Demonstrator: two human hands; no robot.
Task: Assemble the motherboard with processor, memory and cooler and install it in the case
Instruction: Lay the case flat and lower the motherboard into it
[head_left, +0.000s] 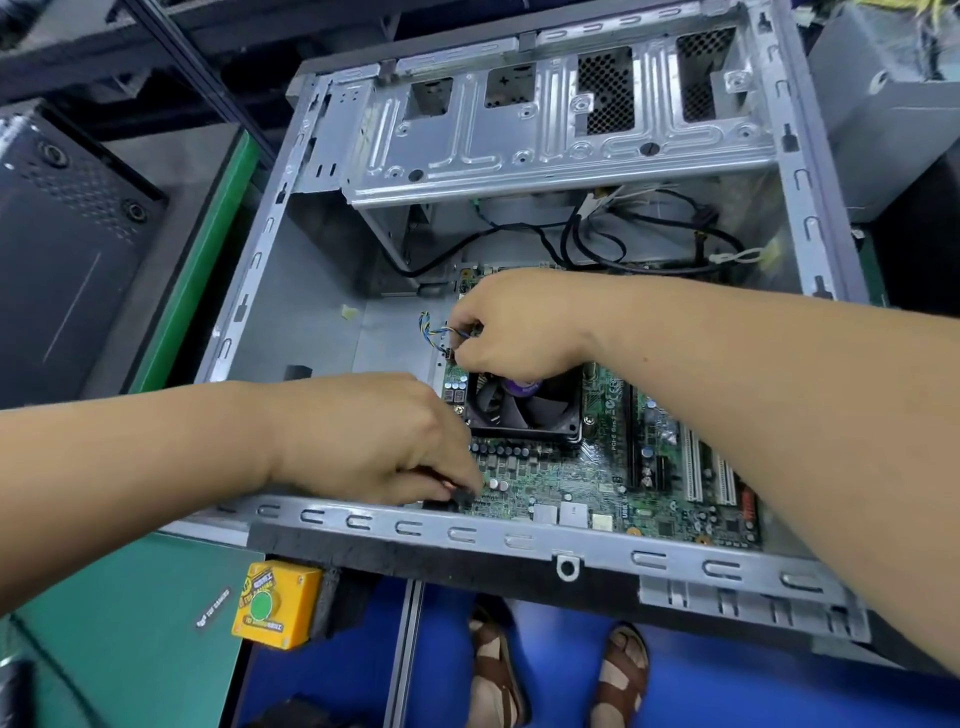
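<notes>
The green motherboard (561, 488) is stiff but fragile; hold its edges. Right hand (519, 322) fingers pinch the thin, soft fan cable (431, 328); left hand (374, 441) fingers, curled, pinch a small black part (460, 493).

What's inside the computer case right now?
Inside the case lies the motherboard with its cooler fan, black cables behind. Both hands cover parts of it.
</notes>
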